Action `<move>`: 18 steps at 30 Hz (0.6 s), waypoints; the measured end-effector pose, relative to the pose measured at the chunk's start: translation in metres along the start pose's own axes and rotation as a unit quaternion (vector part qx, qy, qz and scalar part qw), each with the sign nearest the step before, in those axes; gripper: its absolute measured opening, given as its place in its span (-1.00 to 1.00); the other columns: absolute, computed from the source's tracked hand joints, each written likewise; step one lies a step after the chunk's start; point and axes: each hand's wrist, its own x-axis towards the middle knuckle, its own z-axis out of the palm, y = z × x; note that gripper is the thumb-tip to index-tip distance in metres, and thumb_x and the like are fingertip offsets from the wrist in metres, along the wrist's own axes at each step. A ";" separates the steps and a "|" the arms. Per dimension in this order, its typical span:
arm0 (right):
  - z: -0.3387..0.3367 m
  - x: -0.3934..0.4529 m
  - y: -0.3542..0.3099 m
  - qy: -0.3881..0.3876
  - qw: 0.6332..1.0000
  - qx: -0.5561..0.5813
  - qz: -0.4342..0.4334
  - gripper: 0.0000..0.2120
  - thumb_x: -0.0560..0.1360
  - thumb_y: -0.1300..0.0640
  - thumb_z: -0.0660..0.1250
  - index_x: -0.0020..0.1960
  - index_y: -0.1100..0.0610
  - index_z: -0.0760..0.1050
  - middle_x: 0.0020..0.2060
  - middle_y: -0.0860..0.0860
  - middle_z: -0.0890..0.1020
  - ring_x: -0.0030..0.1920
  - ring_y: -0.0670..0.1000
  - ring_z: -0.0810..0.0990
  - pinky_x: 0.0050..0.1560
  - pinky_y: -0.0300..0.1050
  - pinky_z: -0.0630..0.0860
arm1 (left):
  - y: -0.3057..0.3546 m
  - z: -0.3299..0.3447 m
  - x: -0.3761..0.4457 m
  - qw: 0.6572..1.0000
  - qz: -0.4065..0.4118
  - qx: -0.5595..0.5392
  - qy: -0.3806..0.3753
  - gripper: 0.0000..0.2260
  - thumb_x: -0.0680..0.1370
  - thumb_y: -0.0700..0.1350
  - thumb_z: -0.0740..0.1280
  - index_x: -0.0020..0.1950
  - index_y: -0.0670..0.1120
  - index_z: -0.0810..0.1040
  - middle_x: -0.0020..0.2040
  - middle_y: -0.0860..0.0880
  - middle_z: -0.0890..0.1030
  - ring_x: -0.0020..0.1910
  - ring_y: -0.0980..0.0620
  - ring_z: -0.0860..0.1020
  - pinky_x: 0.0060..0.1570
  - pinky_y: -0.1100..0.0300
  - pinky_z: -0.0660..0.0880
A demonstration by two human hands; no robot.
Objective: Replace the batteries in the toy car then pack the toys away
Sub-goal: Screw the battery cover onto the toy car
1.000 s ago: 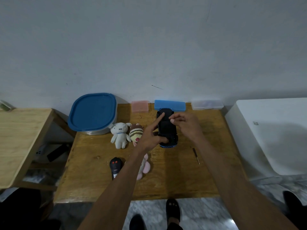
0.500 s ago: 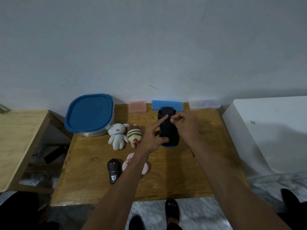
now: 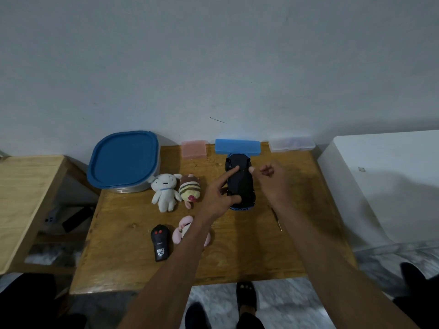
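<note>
On the wooden table (image 3: 237, 252), the toy car (image 3: 240, 184) lies lengthwise toward the wall.

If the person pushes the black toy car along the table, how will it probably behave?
The toy car seems to lie underside up on the table, so it would likely slide, not roll. Its plastic body looks stiff and probably light. The left hand steadies it.

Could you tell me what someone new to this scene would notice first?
Both hands meet over the black toy car lying mid-table: the left hand presses on it with index finger and thumb, the right hand touches its far edge. Left of it lie three plush toys, a black remote and a blue-lidded container.
</note>
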 end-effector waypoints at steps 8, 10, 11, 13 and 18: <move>-0.009 -0.001 0.114 -0.001 0.972 -0.142 0.188 -0.79 0.47 -0.02 0.50 -0.02 0.11 0.70 -0.12 0.05 0.71 -0.13 0.08 0.65 -0.06 -0.06 0.63 | -0.022 0.000 0.000 0.999 -0.026 0.002 0.019 -0.29 0.42 -0.40 0.48 0.41 0.20 0.46 0.47 -0.06 0.42 0.32 0.08 0.49 0.10 0.09 0.64; -0.010 -0.005 0.128 -0.031 0.964 -0.177 0.198 -0.79 0.46 -0.02 0.51 0.01 0.08 0.71 -0.09 0.07 0.72 -0.11 0.10 0.65 -0.07 -0.11 0.60 | -0.031 0.000 0.000 0.999 -0.035 -0.006 0.024 -0.29 0.40 -0.40 0.49 0.42 0.17 0.48 0.46 -0.06 0.44 0.35 -0.02 0.49 0.13 -0.01 0.64; -0.009 -0.006 0.131 -0.036 0.960 -0.198 0.193 -0.78 0.46 0.00 0.51 0.04 0.08 0.71 -0.06 0.08 0.72 -0.06 0.12 0.66 -0.07 -0.12 0.58 | -0.035 0.000 -0.001 0.999 -0.039 -0.009 0.025 -0.29 0.40 -0.39 0.50 0.42 0.15 0.48 0.45 -0.06 0.45 0.36 -0.04 0.49 0.14 -0.06 0.63; -0.009 -0.005 0.132 -0.030 0.955 -0.228 0.187 -0.76 0.45 0.06 0.53 0.07 0.12 0.69 -0.02 0.10 0.71 0.04 0.16 0.66 -0.01 -0.09 0.58 | -0.041 0.000 -0.002 0.998 -0.052 -0.015 0.026 -0.29 0.39 -0.38 0.51 0.42 0.16 0.48 0.42 -0.06 0.47 0.36 -0.03 0.49 0.15 -0.10 0.63; -0.005 0.002 0.139 -0.058 0.949 -0.269 0.157 -0.86 0.48 0.19 0.47 0.03 0.12 0.72 -0.05 0.12 0.73 0.01 0.16 0.68 -0.01 -0.06 0.63 | -0.044 0.004 -0.004 0.996 -0.079 -0.021 0.031 -0.30 0.34 -0.29 0.52 0.35 0.27 0.49 0.41 -0.08 0.46 0.36 -0.07 0.50 0.13 -0.12 0.63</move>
